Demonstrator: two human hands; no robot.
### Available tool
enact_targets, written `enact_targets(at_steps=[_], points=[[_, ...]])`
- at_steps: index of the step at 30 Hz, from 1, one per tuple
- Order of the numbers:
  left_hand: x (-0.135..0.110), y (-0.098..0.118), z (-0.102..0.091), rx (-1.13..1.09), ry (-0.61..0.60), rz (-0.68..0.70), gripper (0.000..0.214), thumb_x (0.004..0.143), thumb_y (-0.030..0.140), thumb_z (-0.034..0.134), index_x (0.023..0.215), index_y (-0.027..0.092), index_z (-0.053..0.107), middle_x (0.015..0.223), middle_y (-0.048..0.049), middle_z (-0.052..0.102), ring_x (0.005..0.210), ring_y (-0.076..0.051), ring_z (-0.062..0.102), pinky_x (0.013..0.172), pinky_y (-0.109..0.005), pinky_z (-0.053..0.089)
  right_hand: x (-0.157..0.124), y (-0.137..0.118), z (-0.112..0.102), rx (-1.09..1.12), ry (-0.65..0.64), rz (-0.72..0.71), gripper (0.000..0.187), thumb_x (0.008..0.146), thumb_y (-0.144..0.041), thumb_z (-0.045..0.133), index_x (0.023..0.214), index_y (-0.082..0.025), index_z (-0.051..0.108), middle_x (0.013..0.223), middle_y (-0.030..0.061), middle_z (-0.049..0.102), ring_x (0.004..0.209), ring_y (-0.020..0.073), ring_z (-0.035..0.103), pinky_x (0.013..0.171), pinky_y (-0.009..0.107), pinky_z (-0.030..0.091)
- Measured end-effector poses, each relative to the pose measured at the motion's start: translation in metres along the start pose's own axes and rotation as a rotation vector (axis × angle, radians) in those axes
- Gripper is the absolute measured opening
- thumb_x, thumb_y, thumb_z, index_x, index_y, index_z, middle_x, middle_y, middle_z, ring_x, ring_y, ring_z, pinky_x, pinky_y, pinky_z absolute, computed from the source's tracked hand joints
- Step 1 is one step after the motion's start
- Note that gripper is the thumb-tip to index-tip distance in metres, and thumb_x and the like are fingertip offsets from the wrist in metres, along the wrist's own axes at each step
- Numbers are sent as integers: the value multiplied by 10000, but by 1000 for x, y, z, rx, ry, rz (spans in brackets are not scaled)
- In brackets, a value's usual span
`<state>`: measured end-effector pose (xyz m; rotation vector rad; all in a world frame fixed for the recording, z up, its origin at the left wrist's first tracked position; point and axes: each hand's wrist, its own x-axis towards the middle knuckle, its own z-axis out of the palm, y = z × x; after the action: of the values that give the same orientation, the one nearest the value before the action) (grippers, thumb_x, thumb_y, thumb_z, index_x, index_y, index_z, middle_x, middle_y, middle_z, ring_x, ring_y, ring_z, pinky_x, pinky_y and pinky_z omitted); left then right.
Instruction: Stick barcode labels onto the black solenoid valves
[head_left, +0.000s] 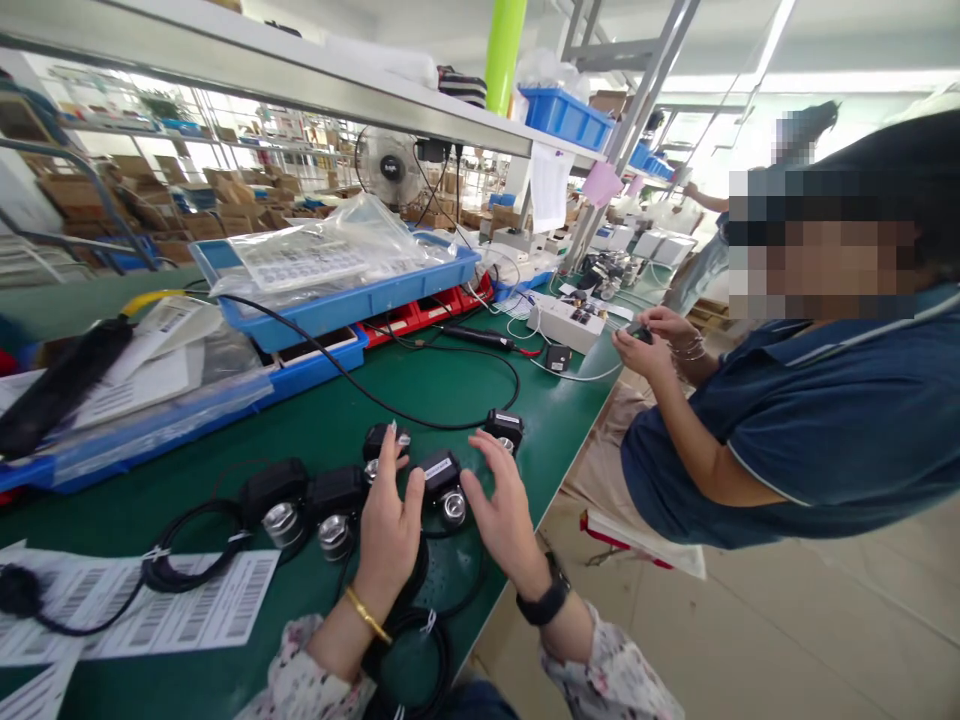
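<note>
Both of my hands are held over a group of black devices with silver threaded fittings on the green bench. My left hand [391, 535] has its fingers apart and holds nothing. My right hand [504, 510] is likewise open, thumb spread from the fingers. Between them lies one labelled black device [439, 472] with its silver fitting [453, 507]. Another device [503, 425] sits just beyond my right fingertips, and one more [379, 440] is partly hidden behind my left fingers. To the left stand two similar devices [274, 487] [336, 492]. Coiled black cable [409, 655] lies below my left wrist.
Barcode label sheets [214, 600] lie at the left under a cable coil [191, 545]. Blue trays [360, 300] with bagged papers and red bins [394, 325] line the back. A black electric screwdriver [476, 337] rests behind. A co-worker [750, 420] sits at the right, handling a small part.
</note>
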<state>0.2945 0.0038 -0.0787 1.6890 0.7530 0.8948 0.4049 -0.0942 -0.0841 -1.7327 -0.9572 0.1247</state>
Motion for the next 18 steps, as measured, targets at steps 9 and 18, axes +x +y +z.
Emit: enact_targets(at_steps=[9,18], points=[[23,51,-60,-698,119,-125,585,892,596,287,1424,376,183,1375,-92,449,1197,-252,502,801,-347,507,-21,18,12,-496,-282,-287,512,854,-17,366,1309,-233,453,1288,115,475,1130,266,456,935,459,472],[4,43,-57,-738,129,-27,559,900,579,274,1419,418,145,1480,-69,287,1279,-270,417,983,-463,411,23,-41,37,279,-131,124,258,823,-303,580,1054,-188,583,910,86,627,837,220,583,750,379,495]])
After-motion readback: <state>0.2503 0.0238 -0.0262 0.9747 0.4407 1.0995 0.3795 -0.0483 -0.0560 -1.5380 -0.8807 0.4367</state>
